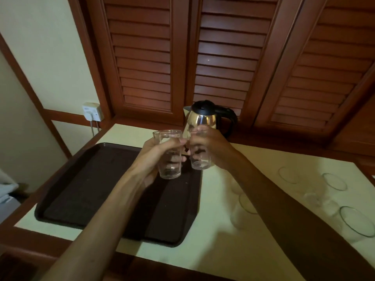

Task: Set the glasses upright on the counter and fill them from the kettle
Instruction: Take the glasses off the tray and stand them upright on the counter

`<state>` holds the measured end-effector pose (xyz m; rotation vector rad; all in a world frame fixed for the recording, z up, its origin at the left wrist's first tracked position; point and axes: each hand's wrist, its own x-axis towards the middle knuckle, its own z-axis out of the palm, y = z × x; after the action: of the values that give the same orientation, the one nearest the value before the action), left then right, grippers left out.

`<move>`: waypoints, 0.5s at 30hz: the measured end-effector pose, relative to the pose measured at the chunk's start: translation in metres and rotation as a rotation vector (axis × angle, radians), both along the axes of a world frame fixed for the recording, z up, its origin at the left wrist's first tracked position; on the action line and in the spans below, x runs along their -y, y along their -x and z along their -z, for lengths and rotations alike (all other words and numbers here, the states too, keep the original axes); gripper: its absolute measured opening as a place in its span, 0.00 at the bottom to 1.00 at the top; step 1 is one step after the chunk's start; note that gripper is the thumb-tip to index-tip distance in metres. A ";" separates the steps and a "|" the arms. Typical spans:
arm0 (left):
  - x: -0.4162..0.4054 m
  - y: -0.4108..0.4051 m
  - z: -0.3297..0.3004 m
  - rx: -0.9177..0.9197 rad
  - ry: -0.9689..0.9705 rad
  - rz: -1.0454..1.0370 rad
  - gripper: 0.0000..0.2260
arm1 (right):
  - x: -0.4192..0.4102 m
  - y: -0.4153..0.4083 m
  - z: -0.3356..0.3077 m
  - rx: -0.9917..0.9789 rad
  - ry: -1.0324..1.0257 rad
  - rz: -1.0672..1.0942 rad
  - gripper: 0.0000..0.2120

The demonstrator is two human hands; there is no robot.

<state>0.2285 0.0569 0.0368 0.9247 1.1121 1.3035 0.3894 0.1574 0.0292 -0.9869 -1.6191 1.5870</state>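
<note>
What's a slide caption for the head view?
Each hand, left and right, holds a glass upright above the tray, kettle behind.

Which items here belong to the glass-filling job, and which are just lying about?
Job: glass in left hand; glass in right hand; kettle; glasses on the counter; counter.
Lying about: dark tray; wall socket.

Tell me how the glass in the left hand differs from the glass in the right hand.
The left-hand glass shows its whole rim; the right-hand glass has its upper part hidden by the right hand. The left-hand glass hangs over the dark tray, the right-hand glass in front of the steel kettle. The left hand wraps its glass from the side. Both are clear, empty-looking tumblers, held mouth up.
</note>
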 end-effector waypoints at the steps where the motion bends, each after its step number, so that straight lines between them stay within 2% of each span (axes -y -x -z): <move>1: 0.002 -0.008 -0.004 0.022 -0.023 0.003 0.09 | 0.003 -0.009 -0.002 -0.042 0.023 0.012 0.16; 3: 0.002 -0.025 -0.010 0.045 -0.061 0.014 0.15 | 0.010 -0.029 -0.004 -0.088 0.037 0.031 0.24; 6: 0.000 -0.058 -0.015 0.036 -0.106 0.031 0.16 | 0.020 -0.062 -0.011 -0.118 0.014 0.114 0.18; 8: 0.000 -0.083 -0.018 -0.012 -0.136 0.050 0.12 | 0.026 -0.087 -0.018 -0.132 0.001 0.141 0.21; 10: 0.001 -0.110 -0.020 -0.065 -0.163 0.074 0.13 | 0.030 -0.114 -0.025 -0.147 -0.011 0.138 0.22; 15: 0.008 -0.191 -0.029 -0.051 -0.174 0.089 0.17 | 0.039 -0.194 -0.035 -0.172 -0.069 0.143 0.13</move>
<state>0.4195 0.0491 0.0656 1.1294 0.9957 1.3243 0.5834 0.1180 0.0647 -0.8849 -1.4436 1.4678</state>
